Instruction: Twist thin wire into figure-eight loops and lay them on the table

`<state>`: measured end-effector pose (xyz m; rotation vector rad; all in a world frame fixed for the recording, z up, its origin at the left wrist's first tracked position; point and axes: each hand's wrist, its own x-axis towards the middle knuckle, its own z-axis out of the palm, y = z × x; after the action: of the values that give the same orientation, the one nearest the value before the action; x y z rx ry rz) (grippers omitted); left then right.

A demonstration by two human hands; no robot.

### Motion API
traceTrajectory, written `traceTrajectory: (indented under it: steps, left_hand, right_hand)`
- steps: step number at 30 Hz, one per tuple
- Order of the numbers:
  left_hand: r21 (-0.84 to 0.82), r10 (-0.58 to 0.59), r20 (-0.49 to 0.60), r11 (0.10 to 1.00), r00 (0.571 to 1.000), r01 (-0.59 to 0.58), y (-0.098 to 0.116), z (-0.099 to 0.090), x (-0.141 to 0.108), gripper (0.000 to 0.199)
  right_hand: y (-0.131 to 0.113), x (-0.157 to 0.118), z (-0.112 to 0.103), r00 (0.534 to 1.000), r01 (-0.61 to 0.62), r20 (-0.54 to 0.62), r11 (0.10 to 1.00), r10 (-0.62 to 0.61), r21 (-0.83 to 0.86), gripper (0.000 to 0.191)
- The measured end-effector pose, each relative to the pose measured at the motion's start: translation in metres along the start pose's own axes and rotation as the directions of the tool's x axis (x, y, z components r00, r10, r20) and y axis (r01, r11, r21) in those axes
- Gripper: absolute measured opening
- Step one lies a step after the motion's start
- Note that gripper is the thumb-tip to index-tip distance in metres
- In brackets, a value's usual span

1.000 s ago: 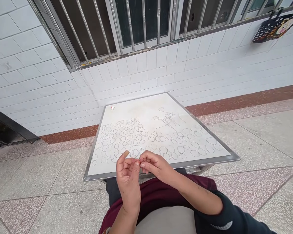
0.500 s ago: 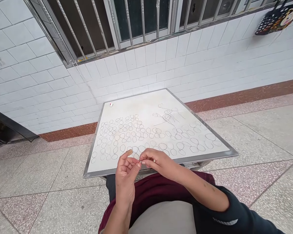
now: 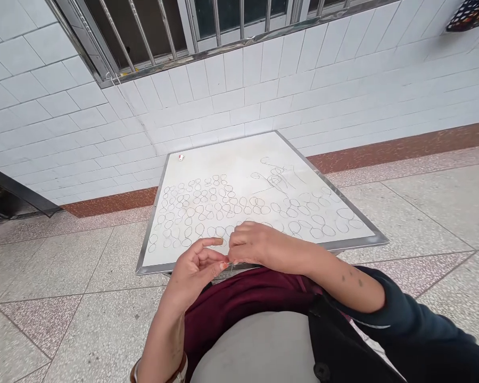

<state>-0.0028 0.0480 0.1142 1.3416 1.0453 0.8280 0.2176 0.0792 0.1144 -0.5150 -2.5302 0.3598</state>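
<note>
My left hand (image 3: 199, 267) is at the table's near edge. Its thumb and index finger pinch a thin strand (image 3: 232, 267), while the other fingers are loosely curled and apart. Close against it, my right hand (image 3: 249, 243) has its fingers bent down and closed on the same strand, its back turned up. A short end of the strand hangs below the fingertips. Whether it is wire or thread is too small to tell. Thin dark loops (image 3: 243, 205), many paired like a figure eight, cover much of the white tabletop (image 3: 227, 149) beyond my hands.
A tangle of thin dark lines (image 3: 277, 180) is at the table's right rear. A small white and red object (image 3: 181, 157) sits in the far left corner. Behind stands a tiled wall (image 3: 223, 106) with a barred window (image 3: 207, 26). A dark patterned basket (image 3: 469, 16) hangs at upper right.
My right hand has turned over, back upward, and its fingers have curled down. My left wrist has swung left and leans more. The view has tilted slightly downward.
</note>
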Motion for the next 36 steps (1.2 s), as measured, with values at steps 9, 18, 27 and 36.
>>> traceTrajectory:
  steps: [9, 18, 27, 36]
  left_hand:
    - [0.159, 0.030, -0.010, 0.987, 0.999, -0.028, -0.001, 0.007, -0.001, 0.031]
    - [0.056, -0.022, 0.002, 0.998, 1.000, 0.022, 0.000, 0.009, 0.001, 0.050]
    - [-0.116, -0.077, -0.039, 0.991, 0.996, 0.072, -0.014, 0.013, 0.001, 0.058]
    - [-0.233, -0.101, -0.115, 0.970, 0.988, 0.072, -0.019, 0.013, -0.002, 0.056]
  right_hand:
    - [-0.005, 0.011, -0.009, 0.987, 0.116, 0.126, 0.980, -0.096, -0.163, 0.023]
    - [-0.007, 0.019, -0.022, 0.968, 0.199, 0.189, 0.962, -0.163, -0.187, 0.027]
    - [-0.004, 0.017, -0.027, 0.976, 0.169, 0.185, 0.928, -0.111, -0.334, 0.027]
    - [0.007, 0.012, -0.007, 0.991, 0.126, 0.097, 0.913, -0.095, -0.389, 0.027]
